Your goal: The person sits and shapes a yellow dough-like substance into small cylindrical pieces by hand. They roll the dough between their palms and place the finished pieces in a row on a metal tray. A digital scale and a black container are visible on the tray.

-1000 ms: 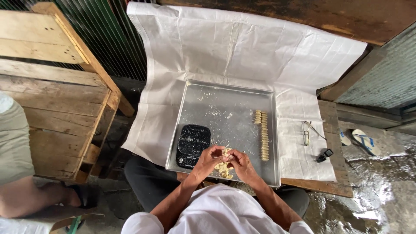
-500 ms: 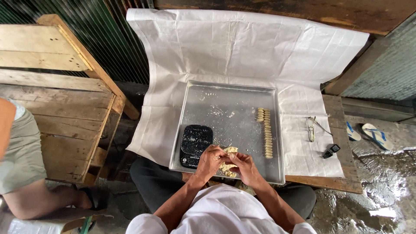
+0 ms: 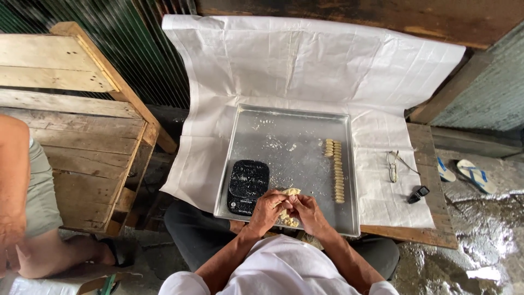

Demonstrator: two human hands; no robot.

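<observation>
Matt, flour-dusted metal baking tray (image 3: 295, 128) lies on creased white paper sheet (image 3: 305, 60); beside it, rough weathered wooden pallet (image 3: 65, 109); dough (image 3: 289, 192) soft, pale.

My left hand (image 3: 268, 209) and right hand (image 3: 309, 211) pinch pale dough (image 3: 289, 192) over the metal tray (image 3: 284, 125), beside a black scale (image 3: 248, 186).

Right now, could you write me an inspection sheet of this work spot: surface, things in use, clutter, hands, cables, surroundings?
Surface: metal tray dusted with flour, on white sheet over a wooden table.
Things in use: dough lump at the tray's near edge; row of small dough pieces along the right side; black scale on the left.
Clutter: glasses and a small dark phone right of the tray.
Hands: left hand and right hand both pinch the dough lump.
Cables: nothing seen.
Surroundings: wooden bench left; another person's leg; sandals on wet floor.
</observation>
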